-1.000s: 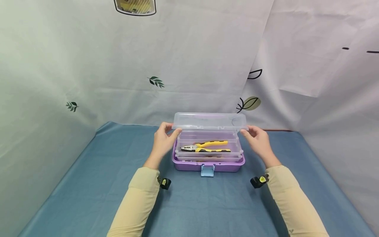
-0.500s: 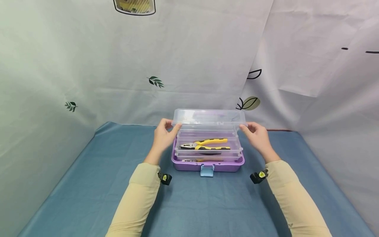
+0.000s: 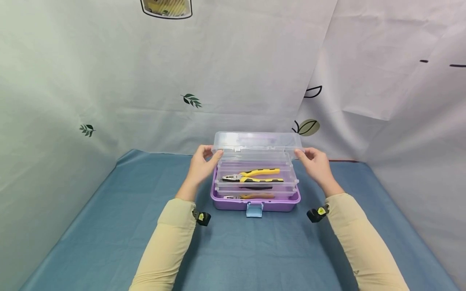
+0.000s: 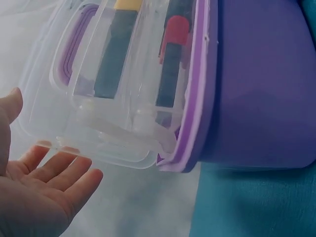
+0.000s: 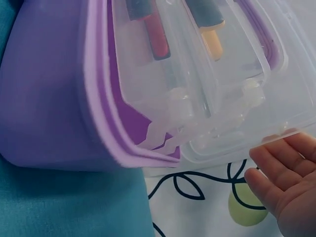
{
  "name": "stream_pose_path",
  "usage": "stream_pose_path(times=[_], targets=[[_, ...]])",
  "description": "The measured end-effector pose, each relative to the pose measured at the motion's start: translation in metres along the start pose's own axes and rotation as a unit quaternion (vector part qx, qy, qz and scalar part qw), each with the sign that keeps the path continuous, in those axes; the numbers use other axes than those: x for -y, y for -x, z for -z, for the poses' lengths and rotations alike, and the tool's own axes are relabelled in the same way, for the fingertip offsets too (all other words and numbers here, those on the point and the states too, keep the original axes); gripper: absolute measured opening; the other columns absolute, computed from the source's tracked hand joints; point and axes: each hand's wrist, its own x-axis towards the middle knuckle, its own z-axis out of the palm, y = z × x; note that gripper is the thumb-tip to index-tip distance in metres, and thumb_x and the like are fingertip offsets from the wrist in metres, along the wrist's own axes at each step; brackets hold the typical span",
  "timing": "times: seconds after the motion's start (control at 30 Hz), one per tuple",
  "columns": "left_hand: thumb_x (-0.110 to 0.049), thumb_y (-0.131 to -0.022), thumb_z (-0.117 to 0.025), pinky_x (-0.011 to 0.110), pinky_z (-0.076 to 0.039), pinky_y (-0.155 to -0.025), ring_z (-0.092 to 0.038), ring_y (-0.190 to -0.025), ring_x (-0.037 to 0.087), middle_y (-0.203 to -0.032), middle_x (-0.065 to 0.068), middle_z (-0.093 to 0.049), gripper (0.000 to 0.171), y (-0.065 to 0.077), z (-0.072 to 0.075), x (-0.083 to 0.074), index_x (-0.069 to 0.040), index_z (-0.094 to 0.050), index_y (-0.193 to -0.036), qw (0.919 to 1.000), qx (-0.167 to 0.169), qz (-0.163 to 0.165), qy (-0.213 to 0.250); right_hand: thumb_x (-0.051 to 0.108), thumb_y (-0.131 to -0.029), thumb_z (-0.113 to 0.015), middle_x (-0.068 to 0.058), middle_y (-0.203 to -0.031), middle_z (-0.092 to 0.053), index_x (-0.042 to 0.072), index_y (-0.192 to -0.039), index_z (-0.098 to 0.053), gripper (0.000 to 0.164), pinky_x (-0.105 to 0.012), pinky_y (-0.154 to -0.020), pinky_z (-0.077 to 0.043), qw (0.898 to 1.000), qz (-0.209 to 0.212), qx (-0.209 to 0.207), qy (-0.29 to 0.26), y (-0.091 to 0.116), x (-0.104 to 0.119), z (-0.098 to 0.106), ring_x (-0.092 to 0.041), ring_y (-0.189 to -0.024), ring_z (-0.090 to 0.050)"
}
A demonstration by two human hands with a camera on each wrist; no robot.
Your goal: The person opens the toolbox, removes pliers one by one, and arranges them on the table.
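Observation:
A purple toolbox (image 3: 233,205) stands on the table with its clear lid (image 3: 257,140) raised and tilted back. My left hand (image 3: 199,169) holds the lid's left corner between thumb and fingers. At the right corner, my right hand (image 3: 317,169) holds it likewise. Clear stepped trays (image 3: 287,174) are lifted out of the box under the lid. Pliers (image 3: 260,172) with yellow and black handles lie in the upper tray. Lower down, another yellow-handled tool (image 3: 255,196) shows through the plastic. A dark tool with a red part (image 4: 177,30) is seen in the left wrist view.
A light blue latch (image 3: 254,210) hangs at the box's front. Blue cloth (image 3: 240,254) covers the table. Pale fabric (image 3: 247,72) with printed leaves rises behind the box and on both sides.
Both hands have moved up and back slightly with the lid. The trays have risen along with it, uncovering more of the lower tool. The box has stayed in place.

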Motion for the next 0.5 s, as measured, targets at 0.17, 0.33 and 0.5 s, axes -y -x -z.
stream_pose_path(times=[0.17, 0.33, 0.5], targets=[[-0.033, -0.091, -0.061, 0.047, -0.035, -0.11, -0.039, -0.134, 0.032, -0.142, 0.017, -0.044, 0.054, -0.001, 0.0, 0.004, -0.002, -0.042, -0.132, 0.999, 0.022, -0.003, 0.038, 0.058, -0.089, -0.052, -0.021, -0.108, -0.063, -0.003, -0.113, -0.061, 0.066, -0.036, -0.076, -0.046, 1.0, -0.02, 0.003, -0.003, -0.004, 0.003, 0.001, -0.029, -0.095, -0.055], [-0.024, -0.092, -0.061, 0.046, -0.031, -0.113, -0.035, -0.137, 0.033, -0.146, 0.018, -0.04, 0.056, -0.001, 0.0, 0.006, -0.001, -0.037, -0.137, 0.9961, 0.029, -0.007, 0.083, 0.06, -0.088, -0.052, -0.018, -0.105, -0.062, -0.001, -0.11, -0.061, 0.066, -0.031, -0.071, -0.044, 0.999, -0.033, 0.003, -0.009, -0.008, 0.004, -0.001, -0.025, -0.09, -0.052], [-0.02, -0.093, -0.059, 0.043, -0.024, -0.116, -0.028, -0.141, 0.033, -0.15, 0.021, -0.032, 0.06, -0.002, -0.001, 0.009, -0.001, -0.028, -0.141, 0.9913, 0.042, 0.003, 0.125, 0.059, -0.088, -0.051, -0.016, -0.102, -0.061, -0.001, -0.107, -0.06, 0.064, -0.028, -0.071, -0.043, 0.999, -0.042, -0.005, -0.027, -0.013, 0.007, -0.002, -0.02, -0.087, -0.051]])
